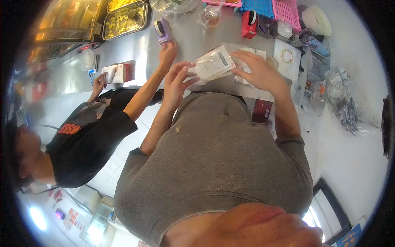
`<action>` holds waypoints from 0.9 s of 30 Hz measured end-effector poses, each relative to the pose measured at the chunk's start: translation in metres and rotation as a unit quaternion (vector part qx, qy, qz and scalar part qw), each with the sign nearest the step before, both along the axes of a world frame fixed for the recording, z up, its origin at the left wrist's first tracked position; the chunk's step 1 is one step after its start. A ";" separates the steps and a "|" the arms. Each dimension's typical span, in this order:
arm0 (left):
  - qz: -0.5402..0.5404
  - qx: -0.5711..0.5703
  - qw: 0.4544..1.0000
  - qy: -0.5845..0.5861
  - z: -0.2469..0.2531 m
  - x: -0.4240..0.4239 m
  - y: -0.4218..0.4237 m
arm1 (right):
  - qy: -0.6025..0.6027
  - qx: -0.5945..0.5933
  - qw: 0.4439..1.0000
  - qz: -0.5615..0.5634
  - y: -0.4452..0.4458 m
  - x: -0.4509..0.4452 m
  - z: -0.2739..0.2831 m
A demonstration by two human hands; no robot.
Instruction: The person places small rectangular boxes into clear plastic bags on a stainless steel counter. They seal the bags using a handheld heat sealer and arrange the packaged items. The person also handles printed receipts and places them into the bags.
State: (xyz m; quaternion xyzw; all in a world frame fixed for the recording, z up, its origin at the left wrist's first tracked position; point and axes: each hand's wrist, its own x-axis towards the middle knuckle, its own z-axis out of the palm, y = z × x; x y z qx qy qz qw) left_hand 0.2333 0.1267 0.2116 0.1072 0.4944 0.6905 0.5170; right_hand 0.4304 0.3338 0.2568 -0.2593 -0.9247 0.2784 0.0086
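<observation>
Before me on the steel counter [188, 34] lies a clear plastic bag with a printed white card [216, 63] in it. My left hand [177, 80] is at the bag's left edge, its thumb and fingers pinching the plastic. My right hand [259, 69] is over the right side of the bag, fingers spread; whether it grips the plastic, I cannot tell. Another white paper packet [243, 77] lies partly under my right hand. A co-worker at the left has one hand on a purple tape dispenser [163, 31] and the other at a white and red box [115, 73].
A red tape dispenser [249, 26] stands beyond my right hand. Further right are a tape roll [287, 56] on a white stack, and plastic bags [342, 102]. Pink and blue baskets [256, 6] line the back. Steel food trays [125, 20] stand back left. The co-worker's arm is close to my left.
</observation>
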 end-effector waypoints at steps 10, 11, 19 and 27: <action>0.112 -0.116 0.979 0.129 0.012 0.026 0.017 | -0.091 0.123 0.974 -0.165 0.182 0.114 -0.022; 0.124 -0.119 0.976 0.133 0.013 0.031 0.018 | -0.084 0.075 0.982 -0.154 0.189 0.121 -0.040; 0.185 -0.120 0.966 0.138 0.019 0.058 0.022 | -0.156 -0.008 0.980 -0.123 0.173 0.151 -0.113; 0.151 -0.103 0.973 0.138 0.021 0.059 0.018 | 0.014 -0.100 0.986 -0.130 0.112 0.100 -0.076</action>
